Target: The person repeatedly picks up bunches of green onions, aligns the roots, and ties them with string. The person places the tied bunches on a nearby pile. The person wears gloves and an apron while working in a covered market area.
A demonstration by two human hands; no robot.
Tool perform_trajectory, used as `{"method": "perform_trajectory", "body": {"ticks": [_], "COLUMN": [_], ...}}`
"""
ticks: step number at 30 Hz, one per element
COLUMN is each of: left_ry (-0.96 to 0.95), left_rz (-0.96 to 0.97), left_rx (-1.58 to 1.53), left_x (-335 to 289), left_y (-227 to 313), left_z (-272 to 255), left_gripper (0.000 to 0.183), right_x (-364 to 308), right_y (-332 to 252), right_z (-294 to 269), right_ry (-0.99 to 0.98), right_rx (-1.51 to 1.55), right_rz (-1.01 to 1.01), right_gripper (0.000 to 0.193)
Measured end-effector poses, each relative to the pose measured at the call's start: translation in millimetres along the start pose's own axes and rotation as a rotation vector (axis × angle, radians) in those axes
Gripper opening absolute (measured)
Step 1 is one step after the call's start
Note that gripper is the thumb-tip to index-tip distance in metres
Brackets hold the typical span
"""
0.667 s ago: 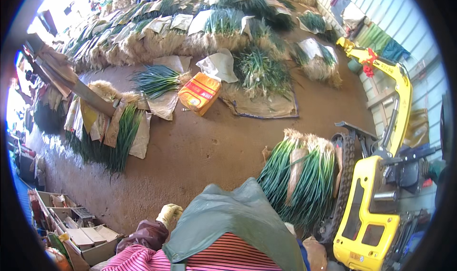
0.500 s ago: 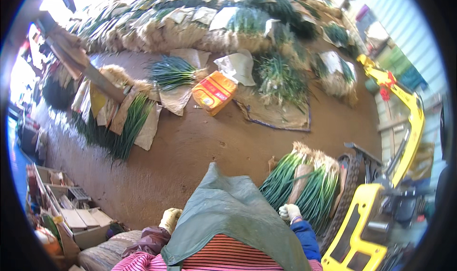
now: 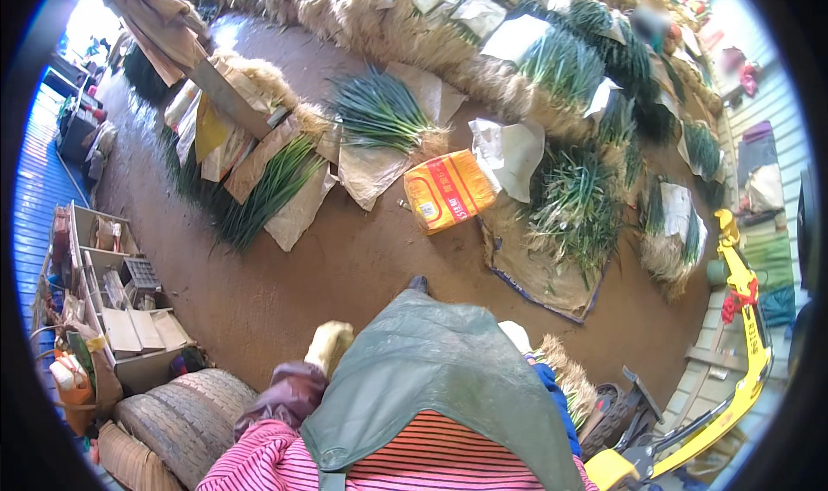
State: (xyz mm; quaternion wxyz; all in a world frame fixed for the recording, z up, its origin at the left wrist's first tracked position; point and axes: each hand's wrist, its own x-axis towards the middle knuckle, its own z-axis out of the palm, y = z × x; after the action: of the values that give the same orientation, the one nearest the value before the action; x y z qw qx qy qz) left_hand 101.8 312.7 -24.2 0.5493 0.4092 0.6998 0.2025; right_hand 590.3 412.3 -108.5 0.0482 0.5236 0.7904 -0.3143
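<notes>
A: Here's the left hand (image 3: 328,346), in a pale glove, just left of the green apron (image 3: 414,379), above the brown floor (image 3: 371,258)! Gripping anything?

B: Can't tell; the fingers are too unclear, though nothing pokes out of it.

A: And the right hand (image 3: 516,336)?

B: Pale glove too, half hidden behind the apron, blue sleeve (image 3: 559,405) below it. Wide or narrow, I can't say.

A: What's nearest it?

B: The green-onion bundle (image 3: 569,374), just to its right, pale roots showing, the rest mostly covered. Beside that, a dark track (image 3: 604,418), and the yellow digger arm (image 3: 750,353) curves upward with a red ribbon (image 3: 739,305) on it.

A: Straight ahead?

B: An orange package (image 3: 450,191) on the floor, a white sheet (image 3: 522,159) just behind! Loose green onions (image 3: 379,111) lie on paper to the left, a messier heap (image 3: 573,198) on a brown sack (image 3: 556,291) to the right.
</notes>
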Motion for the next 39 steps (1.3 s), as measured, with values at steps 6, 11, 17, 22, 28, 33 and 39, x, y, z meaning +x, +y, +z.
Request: {"method": "perform_trajectory", "body": {"ticks": [6, 11, 17, 22, 28, 33, 39], "left_ry": [0.168, 0.258, 0.210, 0.103, 0.145, 0.098, -0.247], "left_rz": [-0.142, -0.208, -0.444, -0.397, -0.553, -0.025, -0.176], "left_rx": [-0.590, -0.560, -0.145, -0.237, -0.079, 0.536, 0.425], "left_x": [143, 214, 232, 295, 327, 388, 504], "left_y": [124, 167, 188, 131, 340, 188, 342], "left_z": [-17, -14, 42, 79, 65, -5, -37], "left_gripper": [0.023, 0.022, 0.020, 0.041, 0.038, 0.025, 0.022], "right_x": [49, 91, 184, 284, 394, 439, 428], "right_y": [71, 218, 322, 338, 321, 303, 273], "right_z": [-97, -57, -144, -331, -441, -418, -361], "right_ry": [0.133, -0.133, -0.193, 0.031, 0.169, 0.092, 0.086], "right_rx": [0.527, -0.048, 0.433, 1.203, 1.340, 1.444, 1.765], "right_rz": [0.237, 0.006, 0.112, 0.644, 0.549, 0.447, 0.680], "right_gripper": [0.018, 0.021, 0.020, 0.030, 0.032, 0.024, 0.036]}}
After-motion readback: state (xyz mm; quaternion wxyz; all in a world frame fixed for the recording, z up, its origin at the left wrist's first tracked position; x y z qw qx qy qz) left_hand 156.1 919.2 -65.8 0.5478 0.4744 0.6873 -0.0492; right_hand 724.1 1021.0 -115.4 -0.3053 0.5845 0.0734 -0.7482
